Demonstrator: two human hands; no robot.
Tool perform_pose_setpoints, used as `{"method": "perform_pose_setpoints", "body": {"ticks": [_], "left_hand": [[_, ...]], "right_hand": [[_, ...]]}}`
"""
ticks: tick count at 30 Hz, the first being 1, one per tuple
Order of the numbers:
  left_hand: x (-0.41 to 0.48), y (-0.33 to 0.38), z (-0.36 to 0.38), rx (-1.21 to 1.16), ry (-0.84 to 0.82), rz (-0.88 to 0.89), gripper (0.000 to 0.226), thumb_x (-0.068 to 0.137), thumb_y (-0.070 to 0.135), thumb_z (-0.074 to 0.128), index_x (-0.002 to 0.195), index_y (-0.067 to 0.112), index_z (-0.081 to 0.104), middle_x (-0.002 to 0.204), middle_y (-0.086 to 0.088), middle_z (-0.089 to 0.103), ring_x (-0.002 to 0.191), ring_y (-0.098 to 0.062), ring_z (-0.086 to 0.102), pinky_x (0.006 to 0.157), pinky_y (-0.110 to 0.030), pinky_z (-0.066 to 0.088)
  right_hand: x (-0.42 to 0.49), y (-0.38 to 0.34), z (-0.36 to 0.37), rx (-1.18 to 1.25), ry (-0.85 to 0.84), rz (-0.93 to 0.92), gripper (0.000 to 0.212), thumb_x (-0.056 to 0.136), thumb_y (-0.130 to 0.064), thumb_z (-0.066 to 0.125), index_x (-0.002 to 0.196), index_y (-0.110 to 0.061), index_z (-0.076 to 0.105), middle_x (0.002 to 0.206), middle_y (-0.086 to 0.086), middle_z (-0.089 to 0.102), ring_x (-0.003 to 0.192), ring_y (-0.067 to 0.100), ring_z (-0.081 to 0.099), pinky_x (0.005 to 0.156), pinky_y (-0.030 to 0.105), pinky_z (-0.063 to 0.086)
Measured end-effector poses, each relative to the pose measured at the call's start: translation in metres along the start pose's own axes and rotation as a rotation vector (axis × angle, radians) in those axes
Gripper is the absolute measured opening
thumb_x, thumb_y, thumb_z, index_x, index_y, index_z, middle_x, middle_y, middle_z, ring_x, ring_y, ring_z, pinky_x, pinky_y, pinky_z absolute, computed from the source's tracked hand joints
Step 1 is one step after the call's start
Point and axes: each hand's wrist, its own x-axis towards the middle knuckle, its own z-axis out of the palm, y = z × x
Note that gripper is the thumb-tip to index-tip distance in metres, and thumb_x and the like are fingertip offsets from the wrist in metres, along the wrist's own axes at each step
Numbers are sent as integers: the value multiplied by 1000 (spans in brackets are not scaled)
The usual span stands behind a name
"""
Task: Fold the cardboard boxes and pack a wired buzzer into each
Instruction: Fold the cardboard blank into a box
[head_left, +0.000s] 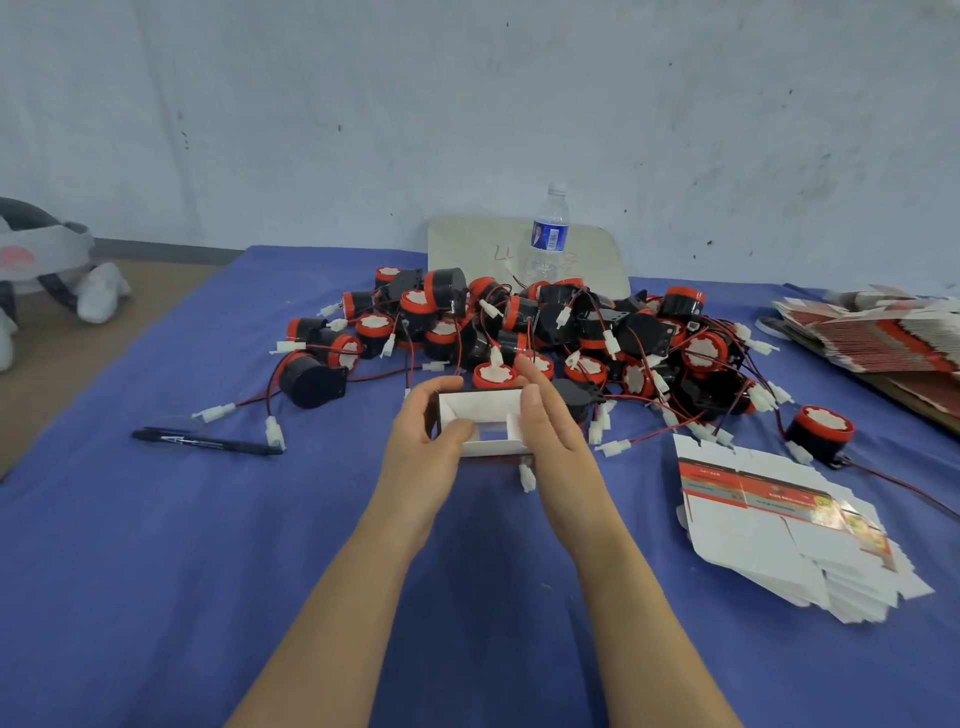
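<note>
A small white cardboard box (483, 415), opened up into a sleeve, sits between my hands over the blue cloth. My left hand (428, 431) grips its left side, thumb curled over the near edge and fingers over the top. My right hand (545, 415) lies flat against the box's right side with straight fingers. Behind the box spreads a heap of black and red wired buzzers (519, 332) with white connectors. A stack of flat unfolded boxes (789, 530) lies to the right.
A black pen (205, 441) lies at the left on the blue cloth (208, 571). A water bottle (548, 234) stands behind the heap. More flat box blanks (878, 332) are piled at the far right. One buzzer (821, 434) sits alone near them.
</note>
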Motion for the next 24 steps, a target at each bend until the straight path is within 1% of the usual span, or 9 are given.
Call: {"method": "perform_pose_setpoints", "body": {"ticks": [2,4,6,8,10,12,18,21,24], "left_hand": [[1,1,0,-37,28,4,38,89,-3,50,113,25,57,115,-2,63,109,-16,59,91,-29,50],[2,2,0,-49,56,18,38,89,-3,51,117,22,56,117,-3,62,110,-16,59,93,-32,50],[2,2,-2,-21,76,54,40,88,-4,50,116,24,56,117,0,62,108,-13,59,86,-25,52],[2,3,-3,24,65,102,44,88,-5,49,111,31,57,114,7,62,102,-5,59,74,-14,50],[0,5,-3,82,25,149,49,87,-6,48,105,38,56,114,16,60,101,1,57,73,-7,46],[-1,5,-3,141,-14,183,50,89,-5,48,105,42,54,117,20,57,108,2,54,80,-5,44],[0,1,-2,325,16,239,47,93,4,48,112,46,51,129,12,40,118,3,38,81,7,28],[3,0,-5,303,46,221,44,95,4,46,122,38,54,123,8,39,108,6,45,77,3,37],[2,1,-5,330,17,265,45,91,-6,45,104,36,55,122,8,44,110,-3,49,80,-5,44]], "right_hand": [[-1,0,2,17,-15,-12,45,87,-58,39,132,-53,42,142,-30,40,127,-18,35,103,10,33],[1,2,1,44,-30,-2,36,98,-43,42,132,-53,42,141,-32,41,130,-13,36,108,19,32],[3,5,-2,74,-32,22,40,100,-21,46,129,-49,48,137,-26,49,125,-6,46,104,22,41],[4,7,-6,73,-54,52,44,97,-10,49,128,-41,54,130,-14,59,110,3,58,84,19,49],[4,9,-9,25,-76,91,44,93,-8,54,128,-35,56,122,-3,64,93,5,60,66,14,47],[4,10,-11,-8,-42,127,42,91,-9,59,124,-33,58,117,-1,66,89,6,62,61,13,46],[5,15,-12,-2,2,97,42,89,-9,63,117,-39,59,111,-4,68,101,12,65,81,26,54],[6,15,-11,-48,21,73,36,91,-9,62,116,-36,60,111,-5,66,101,9,63,83,25,55],[8,16,-14,-84,84,69,33,92,-6,60,112,-32,61,114,-5,65,99,4,61,76,19,52]]}}
